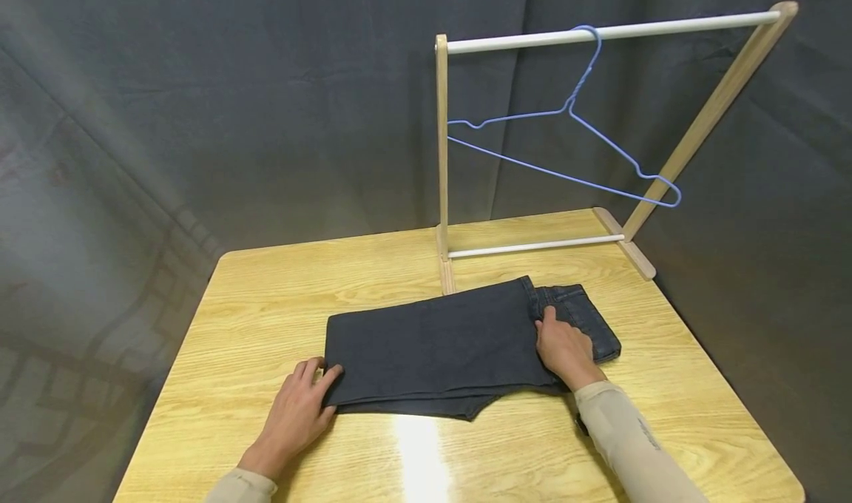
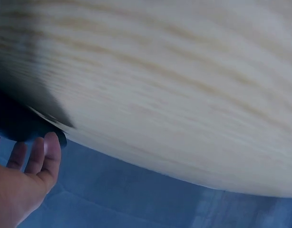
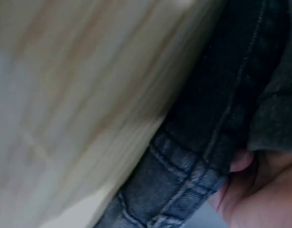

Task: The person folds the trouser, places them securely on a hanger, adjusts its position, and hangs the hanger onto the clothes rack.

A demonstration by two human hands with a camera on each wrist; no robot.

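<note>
"Several layers, those trousers (image 1: 433, 348); how will they handle?"

"Soft and floppy, I'd judge, fairly weighty, hardly fragile. They lie folded flat on my worktop (image 1: 220, 385). My left hand (image 1: 299, 407) touches the folded edge (image 1: 330, 344), fingers slightly spread; my right hand (image 1: 566, 344) rests near the waistband (image 1: 602, 322), pinching or not I can't tell."

"Best hold?"

"Waistband and folded edge together, against slipping layers."

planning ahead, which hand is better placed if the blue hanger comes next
Probably the right hand: on the right side of the trousers, it is nearer the blue hanger; the left hand is at their left edge.
</note>
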